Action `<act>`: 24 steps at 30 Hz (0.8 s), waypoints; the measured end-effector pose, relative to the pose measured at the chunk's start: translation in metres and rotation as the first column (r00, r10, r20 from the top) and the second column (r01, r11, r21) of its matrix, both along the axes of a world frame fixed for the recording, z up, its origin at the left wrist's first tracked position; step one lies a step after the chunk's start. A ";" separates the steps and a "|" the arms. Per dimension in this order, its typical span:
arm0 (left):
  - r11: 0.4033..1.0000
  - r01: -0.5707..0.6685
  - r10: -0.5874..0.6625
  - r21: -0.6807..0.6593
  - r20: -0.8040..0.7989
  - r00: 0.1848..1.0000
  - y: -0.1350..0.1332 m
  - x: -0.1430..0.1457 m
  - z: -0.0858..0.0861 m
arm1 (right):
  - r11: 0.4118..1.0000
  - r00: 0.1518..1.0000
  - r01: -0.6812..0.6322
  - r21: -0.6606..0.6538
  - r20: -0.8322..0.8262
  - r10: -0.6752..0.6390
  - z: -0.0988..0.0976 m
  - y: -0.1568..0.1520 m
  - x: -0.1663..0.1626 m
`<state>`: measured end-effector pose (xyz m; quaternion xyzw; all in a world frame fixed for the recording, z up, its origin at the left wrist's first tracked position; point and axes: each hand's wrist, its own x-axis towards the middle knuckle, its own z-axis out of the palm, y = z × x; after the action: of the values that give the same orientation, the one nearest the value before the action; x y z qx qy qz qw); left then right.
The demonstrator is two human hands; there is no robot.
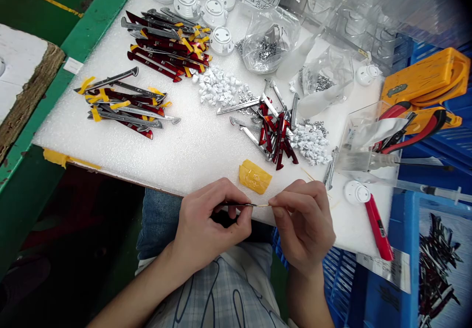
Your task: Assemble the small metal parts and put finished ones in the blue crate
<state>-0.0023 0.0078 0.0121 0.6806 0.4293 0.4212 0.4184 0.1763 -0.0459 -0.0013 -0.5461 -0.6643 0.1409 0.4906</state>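
Near the front edge of the white foam board (199, 156), my left hand (216, 215) pinches a thin dark strip (236, 204), seen edge-on. Between the fingertips of my right hand (306, 220) is a thin wooden stick like a toothpick (262, 205). Its tip meets the end of the strip, or comes very close; I cannot tell which. Just beyond my fingers lies a piece of yellow tape (255, 176) with a shiny clear smear. Past it sits a loose pile of dark red and silver strips (276, 131).
Taped strips lie in two bundles, one at left (125, 104) and one farther back (169, 43). White small parts (217, 86) and bags of metal bits (269, 43) stand behind. At right are a red-handled knife (379, 227), a syringe (435, 190) and a blue bin (409, 220).
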 end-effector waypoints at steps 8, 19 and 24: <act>1.000 -0.002 0.002 -0.019 0.000 1.000 0.000 -0.001 0.000 | 1.000 0.999 0.025 0.004 -0.034 -0.025 -0.001 -0.001 0.000; 1.000 -0.002 0.002 -0.019 -0.016 1.000 0.000 0.000 0.001 | 1.000 1.000 0.013 -0.005 -0.002 -0.013 0.002 0.002 -0.001; 0.999 -0.006 0.006 -0.033 -0.010 1.000 0.000 -0.001 0.001 | 1.000 1.000 0.014 -0.006 -0.010 -0.014 0.001 0.001 -0.001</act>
<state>-0.0035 0.0074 0.0126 0.6746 0.4403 0.4118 0.4261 0.1749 -0.0452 -0.0005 -0.5514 -0.6577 0.1420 0.4932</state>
